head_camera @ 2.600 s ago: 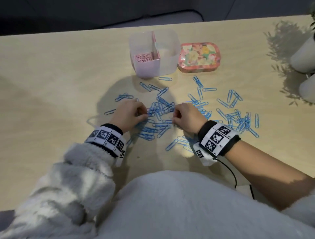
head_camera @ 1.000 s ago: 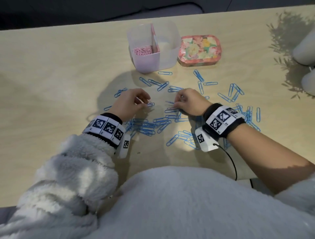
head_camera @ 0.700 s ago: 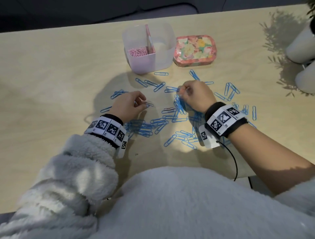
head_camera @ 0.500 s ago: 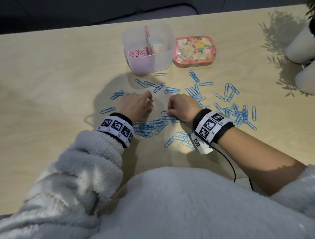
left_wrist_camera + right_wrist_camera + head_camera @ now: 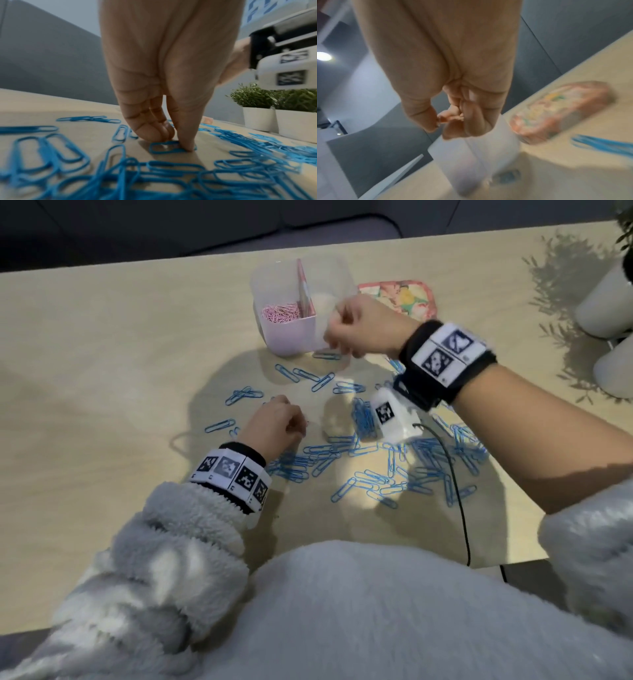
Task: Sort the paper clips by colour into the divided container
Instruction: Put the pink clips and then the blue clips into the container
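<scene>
Head view is showing the blue paper clips (image 5: 380, 460) lying scattered across the wooden table (image 5: 102, 371), most of them piled between and below the two wrists, a few strung out just in front of the divided container (image 5: 301, 309). That translucent tub is standing upright at the far side of the table, its left compartment holding pink paper clips (image 5: 281, 313) and its right compartment looking pale and bare, as far as the blur allows. The right hand (image 5: 363, 326), which half a second ago was resting low among the blue clips, is now hovering at the container's right compartment, fingers curled inward with thumb and forefinger tips together; whether a clip is pinched there I cannot tell, since both the head and right wrist views are smeared. The left hand (image 5: 274, 422) is staying down on the table, and the left wrist view is showing its thumb and fingertips (image 5: 154, 132) closing on one blue clip (image 5: 164, 147) flat on the wood. The floral tin (image 5: 400, 299) is sitting just right of the container, partly behind the right hand, with two white plant pots (image 5: 278, 119) standing well off to the right.
</scene>
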### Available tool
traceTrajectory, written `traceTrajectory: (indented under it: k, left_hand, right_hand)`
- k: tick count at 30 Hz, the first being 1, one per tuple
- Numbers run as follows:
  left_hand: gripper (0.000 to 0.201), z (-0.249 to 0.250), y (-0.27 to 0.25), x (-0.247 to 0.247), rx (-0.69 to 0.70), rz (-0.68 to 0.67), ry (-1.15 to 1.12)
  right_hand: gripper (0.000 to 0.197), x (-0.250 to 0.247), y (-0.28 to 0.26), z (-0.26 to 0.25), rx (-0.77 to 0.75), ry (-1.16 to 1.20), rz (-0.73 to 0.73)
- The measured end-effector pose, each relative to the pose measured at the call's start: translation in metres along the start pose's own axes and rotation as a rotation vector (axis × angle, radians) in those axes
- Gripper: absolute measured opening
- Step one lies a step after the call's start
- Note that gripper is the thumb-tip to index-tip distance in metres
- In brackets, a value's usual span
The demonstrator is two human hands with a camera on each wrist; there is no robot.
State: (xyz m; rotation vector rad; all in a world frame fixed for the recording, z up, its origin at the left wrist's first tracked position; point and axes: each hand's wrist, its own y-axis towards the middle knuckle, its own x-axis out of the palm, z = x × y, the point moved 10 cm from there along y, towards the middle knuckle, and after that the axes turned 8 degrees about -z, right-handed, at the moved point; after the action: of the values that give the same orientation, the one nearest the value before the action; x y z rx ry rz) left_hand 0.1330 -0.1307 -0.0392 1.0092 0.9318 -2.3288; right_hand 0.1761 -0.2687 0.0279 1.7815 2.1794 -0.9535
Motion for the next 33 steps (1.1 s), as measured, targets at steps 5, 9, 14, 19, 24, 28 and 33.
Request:
traceTrajectory:
  k: [5, 9, 14, 19, 24, 28, 33]
  left_hand:
    - [0.021, -0.019, -0.016, -0.005, -0.053, 0.085, -0.128]
    - [0.019, -0.02, -0.015, -0.012, -0.07, 0.165, -0.109]
    - [0.017, -0.004, 0.005, 0.002, -0.061, 0.084, -0.006]
    - [0.021, 0.003, 0.018, 0.013, -0.102, -0.084, 0.186]
    - [0.01, 0.027, 0.023, -0.056, 0.036, 0.211, 0.003]
    - [0.013, 0.035, 0.035, -0.127, 0.098, 0.492, -0.007]
    - [0.026, 0.018, 0.063, -0.138, 0.002, 0.434, 0.09]
  right_hand:
    - [0.027, -0.017, 0.047, -0.044, -0.056, 0.022, 0.161]
    - [0.025, -0.009, 0.068, -0.048, 0.017, -0.052, 0.179]
    - [0.038, 0.003, 0.075, -0.038, 0.041, -0.018, 0.084]
    - [0.03, -0.031, 0.031, -0.036, -0.117, 0.132, 0.335]
    - [0.019, -0.014, -0.035, 0.04, 0.09, -0.178, 0.318]
    - [0.025, 0.024, -0.079, 0.081, 0.257, -0.527, 0.203]
    - [0.03, 0.047, -0.091, 0.097, 0.277, -0.512, 0.206]
